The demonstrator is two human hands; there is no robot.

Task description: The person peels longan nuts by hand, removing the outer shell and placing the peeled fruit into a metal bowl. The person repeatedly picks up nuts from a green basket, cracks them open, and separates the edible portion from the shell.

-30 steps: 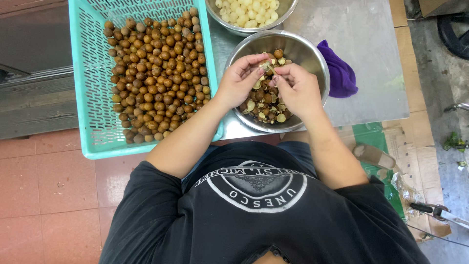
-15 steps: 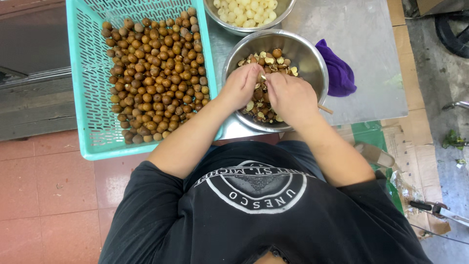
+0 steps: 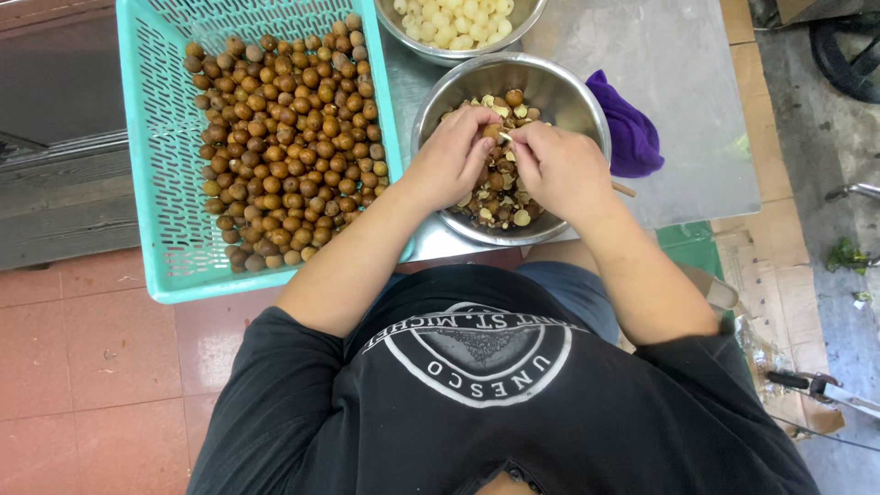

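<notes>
Both hands work over the steel bowl (image 3: 587,101) at the 12 o'clock position from the person's chest. The left hand (image 3: 449,160) is curled, its fingertips pinching a small brown fruit (image 3: 492,132) above the bowl's centre. The right hand (image 3: 559,170) meets it from the 3 o'clock side, fingers closed around a thin stick-like tool; the tool's pale tip (image 3: 507,137) touches the fruit and its wooden end (image 3: 624,190) projects past the wrist at 4 o'clock. The bowl holds brown shell pieces (image 3: 495,192) and a few pale scraps. A second steel bowl (image 3: 412,37) stands at 12 o'clock from the first, touching or just beside it, and is filled with peeled pale fruits (image 3: 454,18). A turquoise plastic basket (image 3: 156,183) sits at 9 o'clock from the working bowl, just beside it, loaded with unpeeled brown fruits (image 3: 284,147). A purple cloth (image 3: 628,133) lies at 3 o'clock, against the bowl's rim. All items rest on a grey metal table (image 3: 678,73).
</notes>
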